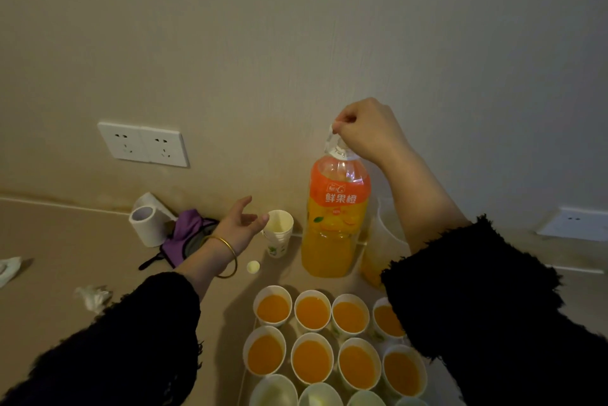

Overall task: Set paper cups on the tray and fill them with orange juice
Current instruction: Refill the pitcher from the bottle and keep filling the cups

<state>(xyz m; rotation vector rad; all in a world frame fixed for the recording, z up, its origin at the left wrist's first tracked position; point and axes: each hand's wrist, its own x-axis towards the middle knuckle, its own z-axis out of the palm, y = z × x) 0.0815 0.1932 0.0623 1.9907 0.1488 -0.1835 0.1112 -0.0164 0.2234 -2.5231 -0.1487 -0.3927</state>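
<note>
Head view: our right hand (368, 132) pinches the top of the clear plastic orange-juice bottle (335, 218), our left hand (238, 228) with fingers spread.

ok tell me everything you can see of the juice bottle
The juice bottle is large, clear plastic, with an orange label bearing white characters and a fruit picture. Juice shows below the label; the shoulder and neck look empty. It stands upright on the table near the wall, behind the filled cups. The right hand pinches its top, hiding whether it is capped.
</note>
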